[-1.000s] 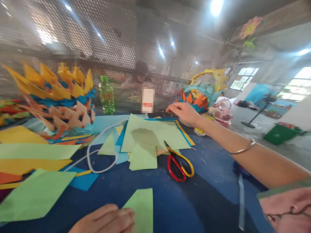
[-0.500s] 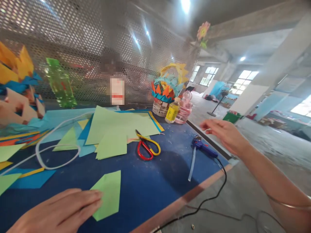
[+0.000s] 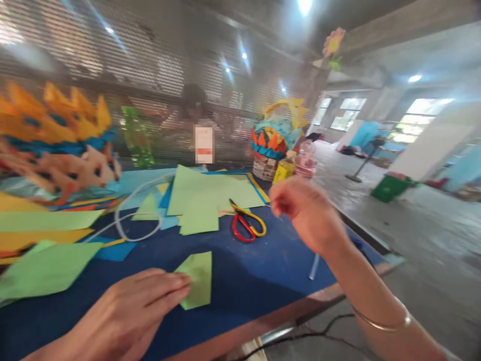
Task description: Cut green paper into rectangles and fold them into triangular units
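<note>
My left hand [image 3: 139,301] is closed with its fingers together on the left edge of a small piece of green paper [image 3: 201,278], which lies at the front of the blue tabletop. My right hand [image 3: 304,210] is raised over the right side, its fingers curled in a pinch; whether anything is between them cannot be made out. Behind my right wrist, the glue gun is mostly hidden, with its clear glue stick [image 3: 313,266] showing below. Scissors [image 3: 248,225] with red and yellow handles lie between the hands, beside a stack of green paper sheets [image 3: 210,193].
A yellow-capped bottle [image 3: 284,168] and a pink bottle [image 3: 306,158] stand by a paper-trimmed basket [image 3: 265,165]. A larger paper basket [image 3: 63,145] and a green bottle [image 3: 138,140] are at the left. A white cable [image 3: 118,220] loops over coloured paper. The table's wooden edge [image 3: 263,321] runs in front.
My right hand has moved left and inward from beyond the glue gun, now covering it. The view has turned left; my left hand keeps its hold on the small green paper.
</note>
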`<state>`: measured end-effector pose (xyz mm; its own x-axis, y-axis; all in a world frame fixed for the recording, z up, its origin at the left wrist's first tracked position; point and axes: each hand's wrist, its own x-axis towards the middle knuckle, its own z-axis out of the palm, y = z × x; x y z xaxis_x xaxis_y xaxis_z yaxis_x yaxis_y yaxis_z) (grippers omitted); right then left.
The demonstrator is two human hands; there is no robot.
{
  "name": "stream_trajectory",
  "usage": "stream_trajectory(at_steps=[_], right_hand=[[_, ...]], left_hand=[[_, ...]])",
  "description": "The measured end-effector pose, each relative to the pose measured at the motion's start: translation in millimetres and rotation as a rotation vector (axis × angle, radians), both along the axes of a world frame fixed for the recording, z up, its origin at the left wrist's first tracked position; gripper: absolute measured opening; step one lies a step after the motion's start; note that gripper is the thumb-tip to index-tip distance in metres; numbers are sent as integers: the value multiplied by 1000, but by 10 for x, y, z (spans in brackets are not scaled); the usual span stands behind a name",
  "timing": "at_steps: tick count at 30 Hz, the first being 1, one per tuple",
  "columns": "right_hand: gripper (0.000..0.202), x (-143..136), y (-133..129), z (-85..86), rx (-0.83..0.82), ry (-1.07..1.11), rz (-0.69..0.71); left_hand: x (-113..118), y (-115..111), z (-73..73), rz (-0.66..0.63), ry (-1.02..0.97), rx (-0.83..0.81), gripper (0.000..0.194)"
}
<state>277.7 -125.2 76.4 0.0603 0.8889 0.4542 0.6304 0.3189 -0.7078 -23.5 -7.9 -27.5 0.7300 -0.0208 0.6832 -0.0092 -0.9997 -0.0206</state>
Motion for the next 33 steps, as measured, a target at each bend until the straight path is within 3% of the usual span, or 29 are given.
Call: stream_trajectory(at_steps=[4, 7, 15, 21, 24, 28, 33], right_hand=[[27, -420, 265, -295, -99, -427, 413], [32, -537, 342, -418, -138, -632, 538], [24, -612, 571, -638, 5, -580, 600], [59, -515, 566, -592, -234, -498, 685], [63, -500, 563, -595, -283, -468, 688], [50, -534, 551, -678, -228, -431, 655], [14, -578, 549, -801, -19, -419, 605]], left_hand=[[68, -146, 199, 99, -48, 6, 44], [106, -157, 288, 93, 34, 65, 39], [2, -123, 100, 146, -28, 60, 32], [60, -93, 44, 144, -61, 43, 33], [57, -99, 33, 145, -66, -41, 32], [40, -115, 58, 220, -77, -102, 31], [64, -92, 110, 144, -22, -70, 34]])
